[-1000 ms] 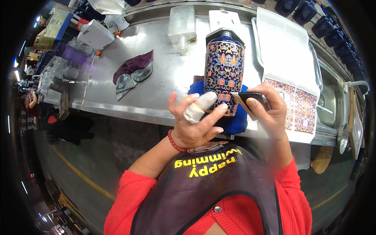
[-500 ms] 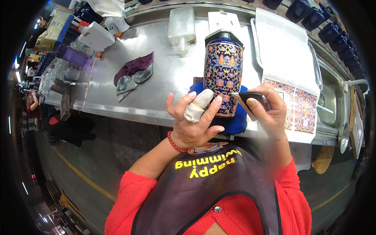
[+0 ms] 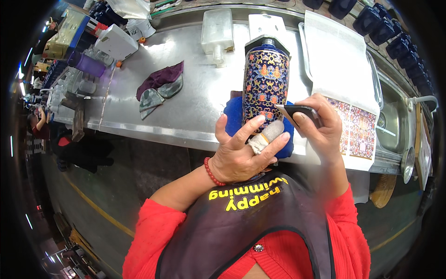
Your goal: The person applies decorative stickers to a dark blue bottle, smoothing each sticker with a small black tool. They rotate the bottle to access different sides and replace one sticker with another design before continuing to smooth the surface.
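Bottle (image 3: 265, 76) is laid on cloth (image 3: 232, 112) at near edge of bench (image 3: 197, 104), neck toward far edge. Fingers of left hand (image 3: 241, 158) are spread over base end; scraper (image 3: 301, 111) is pinched in right hand (image 3: 325, 132). Bottle judged heavy, stiff, slick, breakable; best held round both sides.

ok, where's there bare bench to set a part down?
Widest: steel bench between the purple cloth and the patterned bottle. Smaller: between that cloth and the pale line to its left. Crowded: around that bottle, blue cloth beneath and patterned sheet to its right; also far left, by the white box.
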Available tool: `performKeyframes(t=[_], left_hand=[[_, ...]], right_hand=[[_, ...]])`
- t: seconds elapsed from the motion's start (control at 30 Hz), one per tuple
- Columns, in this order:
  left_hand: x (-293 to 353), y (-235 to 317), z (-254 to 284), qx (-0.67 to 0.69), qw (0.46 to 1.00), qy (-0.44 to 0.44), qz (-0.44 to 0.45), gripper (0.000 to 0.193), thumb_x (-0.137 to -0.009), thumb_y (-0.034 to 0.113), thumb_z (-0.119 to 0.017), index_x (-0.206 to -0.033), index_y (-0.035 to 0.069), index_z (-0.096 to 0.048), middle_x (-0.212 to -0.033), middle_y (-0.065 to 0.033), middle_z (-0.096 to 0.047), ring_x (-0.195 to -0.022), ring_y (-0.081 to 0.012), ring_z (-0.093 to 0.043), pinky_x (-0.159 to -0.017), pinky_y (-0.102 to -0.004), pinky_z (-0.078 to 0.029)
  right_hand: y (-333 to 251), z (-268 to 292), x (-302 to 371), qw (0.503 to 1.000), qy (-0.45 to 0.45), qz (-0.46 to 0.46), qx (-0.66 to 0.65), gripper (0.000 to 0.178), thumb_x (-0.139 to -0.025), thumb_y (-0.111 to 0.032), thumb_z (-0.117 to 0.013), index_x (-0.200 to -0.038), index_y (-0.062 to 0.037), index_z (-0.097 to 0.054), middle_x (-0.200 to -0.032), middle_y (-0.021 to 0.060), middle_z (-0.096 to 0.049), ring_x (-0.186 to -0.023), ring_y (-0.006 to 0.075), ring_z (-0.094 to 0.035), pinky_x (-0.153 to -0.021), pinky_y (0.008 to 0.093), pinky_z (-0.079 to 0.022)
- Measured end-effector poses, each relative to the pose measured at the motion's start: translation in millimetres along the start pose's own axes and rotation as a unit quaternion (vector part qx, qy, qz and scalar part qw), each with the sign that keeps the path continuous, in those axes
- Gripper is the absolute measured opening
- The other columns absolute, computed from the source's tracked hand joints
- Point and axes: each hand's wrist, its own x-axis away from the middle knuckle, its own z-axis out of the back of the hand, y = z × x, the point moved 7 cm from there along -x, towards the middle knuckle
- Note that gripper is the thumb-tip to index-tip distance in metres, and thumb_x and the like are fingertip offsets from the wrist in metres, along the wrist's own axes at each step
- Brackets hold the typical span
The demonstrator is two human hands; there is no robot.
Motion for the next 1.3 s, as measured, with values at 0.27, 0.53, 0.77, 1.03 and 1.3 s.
performKeyframes(t=[0.27, 0.53, 0.77, 1.03, 1.3], left_hand=[[30, -46, 18, 0.138, 0.971, 0.118, 0.156, 0.045, -0.101, 0.035, -0.058, -0.133, 0.003, -0.059, -0.127, -0.0122, -0.067, -0.121, -0.0323, -0.052, -0.12, -0.055, -0.013], [8, -54, 11, 0.134, 0.982, 0.084, 0.105, 0.066, -0.104, 0.056, -0.044, -0.138, 0.001, -0.059, -0.133, -0.009, -0.065, -0.127, -0.0308, -0.046, -0.119, -0.058, -0.007], [-23, -57, 4, 0.019, 1.0, 0.005, 0.014, 0.069, -0.1, 0.07, -0.034, -0.141, 0.021, -0.061, -0.131, 0.0048, -0.066, -0.13, -0.0239, -0.043, -0.119, -0.0617, -0.002], [-42, -61, 3, 0.011, 1.0, -0.002, -0.026, 0.068, -0.1, 0.07, -0.033, -0.139, 0.023, -0.062, -0.13, 0.0068, -0.068, -0.129, -0.0218, -0.044, -0.12, -0.0619, -0.001], [-77, -89, -6, 0.09, 0.996, 0.002, -0.011, 0.07, -0.1, 0.069, -0.035, -0.141, 0.02, -0.061, -0.125, 0.0046, -0.071, -0.133, -0.0226, -0.044, -0.12, -0.058, 0.0]], right_hand=[[-74, -44, 1, 0.915, -0.23, 0.317, 0.097, 0.039, -0.06, -0.009, -0.085, -0.097, -0.0174, -0.074, -0.088, -0.0014, -0.059, -0.078, 0.0218, -0.057, -0.076, 0.0362, -0.044], [-54, -25, -6, 0.94, -0.253, 0.22, 0.069, 0.032, -0.071, -0.005, -0.081, -0.102, -0.0116, -0.072, -0.082, 0.0008, -0.058, -0.074, 0.0213, -0.056, -0.07, 0.0354, -0.041], [-8, 10, -8, 0.996, -0.076, 0.034, 0.044, 0.018, -0.08, -0.003, -0.079, -0.097, -0.0015, -0.072, -0.078, 0.0084, -0.061, -0.066, 0.0193, -0.058, -0.058, 0.0307, -0.044], [2, 11, -8, 0.995, -0.074, 0.011, 0.07, 0.029, -0.069, 0.008, -0.079, -0.095, -0.002, -0.071, -0.082, 0.0089, -0.065, -0.073, 0.0225, -0.063, -0.065, 0.0322, -0.049], [-2, 4, -21, 0.983, -0.128, 0.086, 0.098, 0.032, -0.063, 0.003, -0.082, -0.092, -0.0039, -0.071, -0.078, 0.0087, -0.063, -0.071, 0.0261, -0.061, -0.063, 0.0354, -0.048]])
